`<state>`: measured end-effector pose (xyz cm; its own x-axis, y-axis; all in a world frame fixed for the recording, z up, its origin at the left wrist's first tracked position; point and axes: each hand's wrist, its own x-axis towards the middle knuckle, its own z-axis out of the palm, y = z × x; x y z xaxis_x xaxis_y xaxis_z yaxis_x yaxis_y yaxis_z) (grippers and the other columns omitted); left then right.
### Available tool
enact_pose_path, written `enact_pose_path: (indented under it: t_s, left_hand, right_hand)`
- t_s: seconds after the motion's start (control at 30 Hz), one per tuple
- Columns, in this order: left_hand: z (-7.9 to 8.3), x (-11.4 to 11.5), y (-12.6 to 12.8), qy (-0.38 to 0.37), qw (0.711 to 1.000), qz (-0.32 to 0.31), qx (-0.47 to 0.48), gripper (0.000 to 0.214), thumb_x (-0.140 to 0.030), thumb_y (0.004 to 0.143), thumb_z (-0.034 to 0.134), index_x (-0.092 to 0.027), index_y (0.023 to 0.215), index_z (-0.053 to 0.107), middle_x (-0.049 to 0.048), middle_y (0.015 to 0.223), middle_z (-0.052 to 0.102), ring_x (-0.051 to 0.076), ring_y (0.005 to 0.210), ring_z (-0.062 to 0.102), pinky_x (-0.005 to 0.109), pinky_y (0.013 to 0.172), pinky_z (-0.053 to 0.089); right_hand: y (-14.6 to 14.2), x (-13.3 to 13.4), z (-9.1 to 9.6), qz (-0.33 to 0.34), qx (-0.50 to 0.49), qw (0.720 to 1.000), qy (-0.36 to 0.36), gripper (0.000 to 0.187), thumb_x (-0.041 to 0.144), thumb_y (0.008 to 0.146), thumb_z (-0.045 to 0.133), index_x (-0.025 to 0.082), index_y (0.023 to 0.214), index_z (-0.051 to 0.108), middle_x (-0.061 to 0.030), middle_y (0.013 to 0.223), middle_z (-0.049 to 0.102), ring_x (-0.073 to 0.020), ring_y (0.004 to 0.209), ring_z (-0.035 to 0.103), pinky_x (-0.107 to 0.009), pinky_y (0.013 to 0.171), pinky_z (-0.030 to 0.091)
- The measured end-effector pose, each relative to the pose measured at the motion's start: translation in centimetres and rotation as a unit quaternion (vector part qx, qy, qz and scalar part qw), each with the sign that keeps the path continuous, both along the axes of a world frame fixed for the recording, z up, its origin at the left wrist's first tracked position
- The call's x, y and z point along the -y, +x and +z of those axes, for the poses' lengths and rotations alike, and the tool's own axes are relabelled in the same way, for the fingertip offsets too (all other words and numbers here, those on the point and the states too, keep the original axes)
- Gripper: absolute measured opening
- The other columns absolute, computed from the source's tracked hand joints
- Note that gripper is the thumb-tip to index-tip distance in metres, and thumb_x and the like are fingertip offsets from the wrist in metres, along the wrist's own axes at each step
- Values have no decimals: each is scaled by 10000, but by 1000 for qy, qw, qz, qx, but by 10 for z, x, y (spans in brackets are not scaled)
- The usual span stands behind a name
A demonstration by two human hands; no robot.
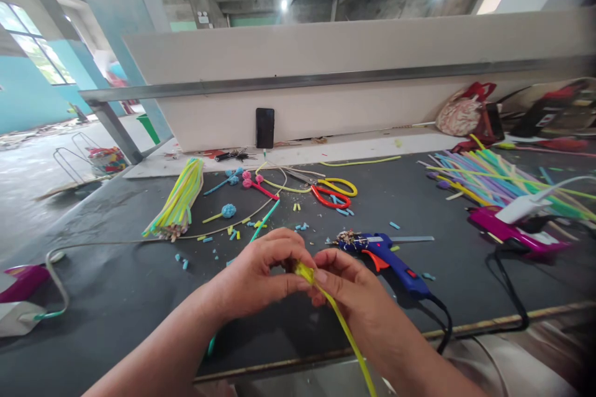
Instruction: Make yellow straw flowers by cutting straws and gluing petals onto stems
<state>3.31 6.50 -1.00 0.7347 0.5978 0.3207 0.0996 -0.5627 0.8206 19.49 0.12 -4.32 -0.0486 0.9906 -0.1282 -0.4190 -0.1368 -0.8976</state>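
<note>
Left hand (265, 273) and right hand (342, 285) pinch a yellow stem (347, 329), nearer and left of the glue gun (398, 265).
Thumbs and fingers of both hands close on the stem's bunched end; if either pinch slackens, the bunch could spring loose, and a hard pull on the tail, which trails down nearer than the glue gun, might distort it. The right hand sits close to the gun's crusted nozzle (330, 242): should that be hot, a careless sideways move could burn it. The cord (444, 316), running off right of the gun toward the table (261, 341) edge, could drag it if snagged. Scraps (185, 265) left of the gun might cling to fuzz or glue.
</note>
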Motion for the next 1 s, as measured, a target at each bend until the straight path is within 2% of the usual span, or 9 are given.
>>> enact_pose_path:
  t_s: [0.13, 0.3, 0.4, 0.5, 0.57, 0.67, 0.77, 0.9, 1.0]
  left_hand:
    - [-3, 3, 0, -23, 1000, 13, 8, 115, -224, 760, 635, -161, 844, 587, 16, 833, 547, 107, 739, 503, 228, 673, 421]
    - [-4, 2, 0, -27, 1000, 7, 12, 103, -238, 769, 626, -154, 824, 604, 22, 825, 548, 107, 727, 500, 224, 649, 408]
    - [-3, 1, 1, -13, 1000, 8, 12, 99, -242, 773, 621, -147, 800, 614, 27, 804, 559, 120, 749, 516, 233, 669, 411]
    - [-4, 1, 3, -13, 1000, 13, 14, 88, -226, 778, 612, -141, 797, 620, 32, 800, 570, 129, 769, 527, 244, 705, 415]
    - [-5, 1, 3, -52, 998, 15, 24, 127, -232, 779, 611, -139, 865, 618, 38, 829, 578, 128, 765, 532, 245, 699, 420]
    - [-8, -1, 2, -158, 985, -15, 68, 266, -286, 803, 581, -144, 1028, 572, 45, 860, 589, 122, 740, 537, 246, 672, 436]
    - [-9, -2, 1, -216, 971, -22, 98, 312, -294, 786, 604, -146, 1056, 557, 38, 853, 585, 110, 724, 530, 236, 662, 436]
    - [-6, 1, 2, -237, 968, -6, 77, 371, -192, 681, 708, -150, 1016, 554, 27, 826, 583, 121, 735, 553, 255, 685, 447]
    - [-5, 4, 3, -190, 981, 6, 48, 299, -200, 700, 687, -145, 975, 579, 41, 867, 574, 131, 752, 563, 266, 696, 450]
  right_hand:
    - [0, 1, 1, -20, 25, 999, 24, 167, 277, 707, 724, 182, 778, 606, 38, 681, 594, -90, 603, 532, -226, 590, 415]
    - [-3, 3, -1, -18, 21, 999, 31, 166, 269, 685, 740, 177, 753, 619, 31, 639, 607, -101, 575, 550, -213, 505, 416]
    - [-7, 4, -3, -23, -9, 1000, 15, 164, 258, 677, 747, 165, 703, 614, 28, 588, 603, -95, 533, 546, -199, 468, 400]
    - [-10, 5, -4, -19, -84, 996, -11, 167, 225, 672, 748, 159, 689, 596, 30, 568, 593, -88, 507, 542, -195, 457, 400]
    - [-10, 5, -3, -8, -130, 991, -39, 149, 201, 683, 734, 155, 721, 598, 25, 571, 595, -86, 500, 539, -194, 453, 406]
    - [-7, 4, 0, -3, -178, 982, -69, 134, 175, 698, 712, 151, 778, 606, 10, 606, 612, -84, 510, 540, -192, 451, 414]
    - [-5, 3, 1, 3, -206, 976, -67, 122, 165, 711, 695, 150, 793, 605, 7, 615, 611, -80, 511, 535, -184, 446, 405]
    - [-6, 3, -3, 11, -191, 981, -44, 103, 162, 728, 679, 155, 780, 590, 7, 628, 609, -75, 500, 534, -189, 469, 409]
    - [-8, 3, -7, 14, -169, 985, -12, 110, 175, 735, 682, 163, 766, 577, 20, 630, 596, -73, 496, 540, -188, 472, 404]
